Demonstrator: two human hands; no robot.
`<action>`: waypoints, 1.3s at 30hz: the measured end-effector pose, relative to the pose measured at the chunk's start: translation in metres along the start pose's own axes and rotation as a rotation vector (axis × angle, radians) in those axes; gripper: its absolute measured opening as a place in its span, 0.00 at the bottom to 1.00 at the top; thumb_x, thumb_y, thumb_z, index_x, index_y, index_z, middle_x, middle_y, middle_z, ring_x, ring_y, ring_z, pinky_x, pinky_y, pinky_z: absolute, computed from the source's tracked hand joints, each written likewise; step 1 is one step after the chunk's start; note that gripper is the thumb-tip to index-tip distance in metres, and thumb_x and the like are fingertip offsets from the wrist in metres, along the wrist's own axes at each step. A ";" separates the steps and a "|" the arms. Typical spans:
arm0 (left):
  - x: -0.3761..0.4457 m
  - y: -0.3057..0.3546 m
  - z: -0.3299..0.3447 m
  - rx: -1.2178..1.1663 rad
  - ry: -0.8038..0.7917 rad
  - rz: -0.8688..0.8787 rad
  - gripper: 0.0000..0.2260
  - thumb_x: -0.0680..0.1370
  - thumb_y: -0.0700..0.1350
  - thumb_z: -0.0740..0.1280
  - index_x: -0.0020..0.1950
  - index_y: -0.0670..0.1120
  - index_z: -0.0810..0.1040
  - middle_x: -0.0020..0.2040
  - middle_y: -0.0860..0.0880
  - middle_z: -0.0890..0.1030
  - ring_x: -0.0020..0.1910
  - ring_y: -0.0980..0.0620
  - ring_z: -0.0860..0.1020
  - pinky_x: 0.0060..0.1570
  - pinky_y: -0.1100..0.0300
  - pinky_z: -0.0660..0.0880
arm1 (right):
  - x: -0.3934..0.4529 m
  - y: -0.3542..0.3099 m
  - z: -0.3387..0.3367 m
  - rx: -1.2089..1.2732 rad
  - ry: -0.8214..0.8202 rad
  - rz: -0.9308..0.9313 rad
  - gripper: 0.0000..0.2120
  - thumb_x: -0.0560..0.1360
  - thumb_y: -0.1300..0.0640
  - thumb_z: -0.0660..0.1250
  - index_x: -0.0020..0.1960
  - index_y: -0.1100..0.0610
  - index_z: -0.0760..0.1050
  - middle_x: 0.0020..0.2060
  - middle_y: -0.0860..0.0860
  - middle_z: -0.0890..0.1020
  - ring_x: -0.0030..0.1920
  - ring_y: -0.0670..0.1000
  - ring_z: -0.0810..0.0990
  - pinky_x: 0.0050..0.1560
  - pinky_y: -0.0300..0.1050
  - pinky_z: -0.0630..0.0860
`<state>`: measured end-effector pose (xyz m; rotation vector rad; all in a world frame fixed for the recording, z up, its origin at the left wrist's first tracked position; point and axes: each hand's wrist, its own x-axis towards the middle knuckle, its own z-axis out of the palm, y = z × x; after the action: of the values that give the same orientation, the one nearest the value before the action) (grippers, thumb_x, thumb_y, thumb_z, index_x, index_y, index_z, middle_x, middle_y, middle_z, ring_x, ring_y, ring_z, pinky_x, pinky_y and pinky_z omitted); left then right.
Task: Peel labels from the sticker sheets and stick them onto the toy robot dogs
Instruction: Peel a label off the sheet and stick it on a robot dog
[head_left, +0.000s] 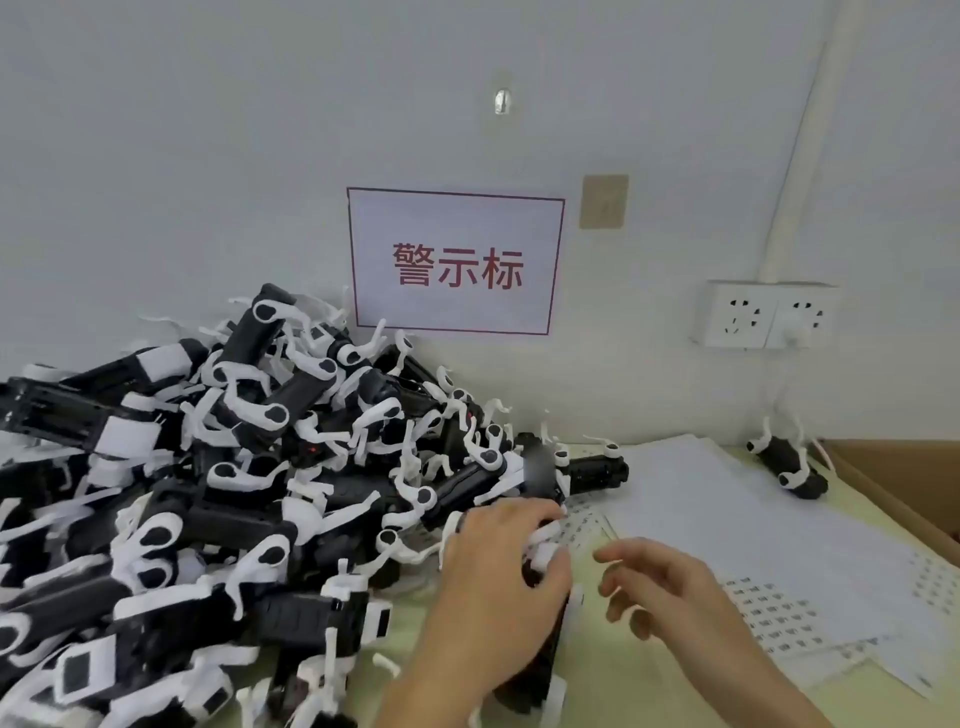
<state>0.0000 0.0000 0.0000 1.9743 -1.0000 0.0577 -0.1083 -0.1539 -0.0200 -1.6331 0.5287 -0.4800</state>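
On the pale table (415, 613), left hand (493, 566) grips a glossy black toy dog (540, 660).

Soft, even, slightly dim indoor light, faint shadows, overall softness, motion blur mid-frame, wide-angle bending at edges.

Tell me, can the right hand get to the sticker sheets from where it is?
Probably yes. The right hand hovers with loose fingers just beside the sticker sheets, and nothing lies between them.
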 end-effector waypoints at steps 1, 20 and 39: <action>0.003 -0.001 0.004 0.109 -0.033 0.022 0.16 0.80 0.57 0.61 0.67 0.63 0.71 0.65 0.68 0.67 0.68 0.65 0.61 0.62 0.62 0.55 | 0.008 0.005 0.005 -0.020 0.022 -0.027 0.14 0.78 0.71 0.63 0.45 0.57 0.84 0.35 0.55 0.84 0.34 0.52 0.80 0.31 0.43 0.69; 0.064 -0.062 0.000 0.427 -0.040 0.301 0.14 0.83 0.48 0.63 0.63 0.64 0.65 0.59 0.53 0.72 0.58 0.51 0.68 0.53 0.53 0.62 | 0.030 0.042 0.029 0.018 0.007 -0.116 0.10 0.77 0.64 0.70 0.56 0.53 0.81 0.47 0.51 0.87 0.49 0.49 0.85 0.47 0.38 0.79; 0.048 -0.005 -0.031 0.435 -0.239 0.273 0.08 0.84 0.51 0.58 0.53 0.56 0.78 0.45 0.61 0.75 0.49 0.62 0.70 0.52 0.64 0.68 | 0.033 0.034 -0.019 -0.099 0.131 -0.033 0.11 0.77 0.51 0.70 0.57 0.40 0.74 0.36 0.48 0.86 0.35 0.49 0.85 0.42 0.47 0.82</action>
<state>0.0456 -0.0061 0.0348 2.2551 -1.5126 0.2094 -0.0950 -0.1919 -0.0514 -1.7148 0.6328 -0.5961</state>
